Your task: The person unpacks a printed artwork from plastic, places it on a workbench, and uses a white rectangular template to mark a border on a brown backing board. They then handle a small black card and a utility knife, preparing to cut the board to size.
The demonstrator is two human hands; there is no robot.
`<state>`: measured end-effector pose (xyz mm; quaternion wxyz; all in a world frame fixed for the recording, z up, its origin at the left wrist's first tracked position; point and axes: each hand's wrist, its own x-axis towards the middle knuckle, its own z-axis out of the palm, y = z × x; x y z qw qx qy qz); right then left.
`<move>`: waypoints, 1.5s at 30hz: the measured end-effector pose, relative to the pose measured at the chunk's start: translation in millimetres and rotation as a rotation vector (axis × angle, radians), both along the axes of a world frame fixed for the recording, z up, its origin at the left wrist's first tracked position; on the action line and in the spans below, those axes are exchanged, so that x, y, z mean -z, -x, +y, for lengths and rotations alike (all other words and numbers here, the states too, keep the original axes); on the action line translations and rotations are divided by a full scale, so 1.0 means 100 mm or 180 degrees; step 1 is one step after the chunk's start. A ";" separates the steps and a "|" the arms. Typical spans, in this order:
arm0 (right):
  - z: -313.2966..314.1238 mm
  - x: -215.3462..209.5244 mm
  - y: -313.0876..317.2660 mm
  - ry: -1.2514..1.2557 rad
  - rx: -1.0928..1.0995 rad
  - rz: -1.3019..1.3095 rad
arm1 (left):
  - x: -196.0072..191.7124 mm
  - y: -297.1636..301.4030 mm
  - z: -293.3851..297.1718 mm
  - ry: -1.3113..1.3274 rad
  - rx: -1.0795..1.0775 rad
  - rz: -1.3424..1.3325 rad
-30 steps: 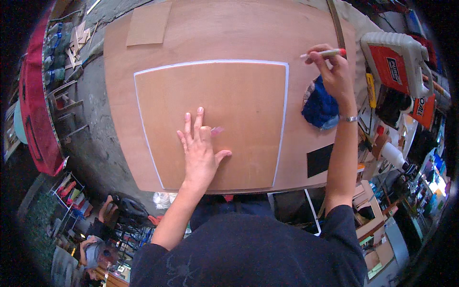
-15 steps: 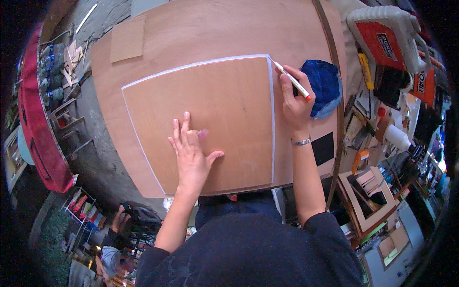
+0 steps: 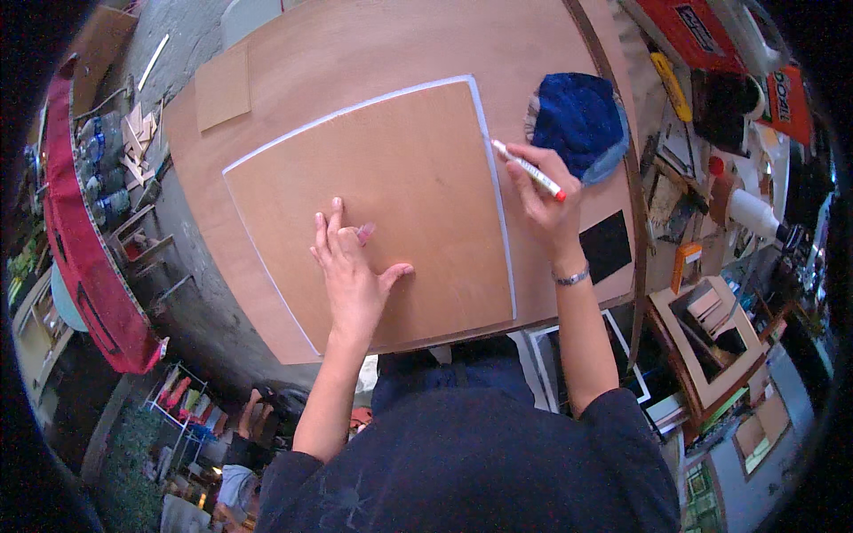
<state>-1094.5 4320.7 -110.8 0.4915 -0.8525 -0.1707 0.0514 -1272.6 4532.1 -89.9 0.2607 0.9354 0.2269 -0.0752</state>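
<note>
Brown tabletop (image 3: 329,62): right hand (image 3: 551,202) holds marker (image 3: 530,169); red-labelled jug (image 3: 697,34) nearby.

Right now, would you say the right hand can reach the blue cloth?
Probably yes: the blue cloth lies close by the right hand, with nothing seen between them, though that hand holds a marker.

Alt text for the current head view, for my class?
A person's right hand holds a white pen near the right edge of a white-bordered brown panel; their left hand rests on it. A blue cloth item lies nearby.
</note>
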 end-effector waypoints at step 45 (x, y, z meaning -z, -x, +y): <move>1.25 0.13 4.07 -0.0451 -0.0519 -0.0205 | -0.02 0.15 0.08 -0.0789 0.0876 0.0217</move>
